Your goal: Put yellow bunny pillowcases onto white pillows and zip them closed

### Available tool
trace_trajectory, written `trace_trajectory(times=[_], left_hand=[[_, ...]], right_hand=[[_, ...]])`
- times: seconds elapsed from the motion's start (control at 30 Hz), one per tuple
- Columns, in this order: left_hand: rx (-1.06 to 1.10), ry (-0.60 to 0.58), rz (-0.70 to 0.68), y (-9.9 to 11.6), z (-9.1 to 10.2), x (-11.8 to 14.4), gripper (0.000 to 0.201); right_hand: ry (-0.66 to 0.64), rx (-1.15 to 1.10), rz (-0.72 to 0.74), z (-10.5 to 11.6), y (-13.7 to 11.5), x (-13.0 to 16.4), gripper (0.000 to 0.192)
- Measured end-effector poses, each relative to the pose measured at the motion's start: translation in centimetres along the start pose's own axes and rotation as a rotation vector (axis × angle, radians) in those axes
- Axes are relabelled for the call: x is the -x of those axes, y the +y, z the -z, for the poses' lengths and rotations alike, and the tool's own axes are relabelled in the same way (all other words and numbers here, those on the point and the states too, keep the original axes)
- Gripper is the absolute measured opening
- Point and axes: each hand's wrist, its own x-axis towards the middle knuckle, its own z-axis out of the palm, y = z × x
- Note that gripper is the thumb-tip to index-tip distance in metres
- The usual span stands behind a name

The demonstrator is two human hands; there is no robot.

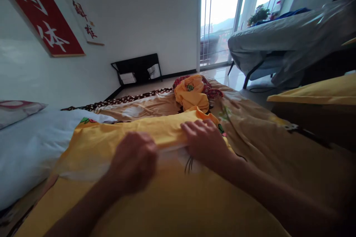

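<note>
Both hands are resting on a yellow cloth [125,133] spread over the bed. The left hand [133,161] is lying curled, fingers bent down against the folded edge; whether it is pinching fabric cannot be told. The right hand [204,140] is pressing flat, fingers spread, just beside the left. Beyond the right hand, a bundle of yellow and red plaid clothes [194,90] is lying heaped. A white pillow [30,144] is sitting left of the left hand.

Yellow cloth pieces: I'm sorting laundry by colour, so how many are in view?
2. One yellow cloth lies spread on the bed under the left hand and right hand; one crumpled yellow garment sits farther back. More may be hidden in that pile.
</note>
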Motion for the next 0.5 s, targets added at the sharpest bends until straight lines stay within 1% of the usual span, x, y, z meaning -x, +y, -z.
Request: trace_trajectory(times=[0.03, 0.07, 0.1, 0.17, 0.23, 0.3, 0.37, 0.43, 0.47, 0.5], left_hand=[[0.063, -0.078, -0.114, 2.0, -0.5, -0.3, 0.013], [0.089, -0.158, -0.156, 3.5, -1.0, -0.5, 0.015], [0.106, -0.259, -0.156, 4.6, -1.6, -0.6, 0.021], [0.096, -0.431, -0.071, 5.6, -2.7, -0.6, 0.039], [0.114, -0.555, 0.016, 5.5, -3.3, -0.8, 0.055], [0.179, -0.646, 0.073, 4.9, -3.6, -1.5, 0.061], [0.252, -0.772, 0.108, 4.1, -4.0, -3.0, 0.049], [0.282, -0.9, 0.141, 3.3, -4.8, -5.1, 0.038], [0.27, -0.93, 0.147, 3.0, -5.4, -6.2, 0.037], [0.248, -0.927, 0.142, 2.6, -6.1, -7.3, 0.036]], right_hand=[[0.007, 0.038, -0.056, 0.3, 0.3, -0.5, 0.025], [0.017, 0.06, -0.097, 0.6, 0.6, -0.9, 0.023], [0.032, 0.07, -0.126, 1.0, 0.9, -1.2, 0.021], [0.093, 0.086, -0.155, 1.7, 1.2, -1.3, 0.019], [0.187, 0.122, -0.169, 2.1, 1.6, -1.1, 0.019], [0.277, 0.138, -0.167, 2.2, 2.0, -0.9, 0.019], [0.344, 0.141, -0.156, 1.9, 2.5, -0.7, 0.02], [0.414, 0.139, -0.143, 1.5, 2.9, -0.6, 0.021], [0.451, 0.133, -0.133, 1.3, 3.1, -0.6, 0.022], [0.489, 0.125, -0.121, 1.1, 3.3, -0.6, 0.022]])
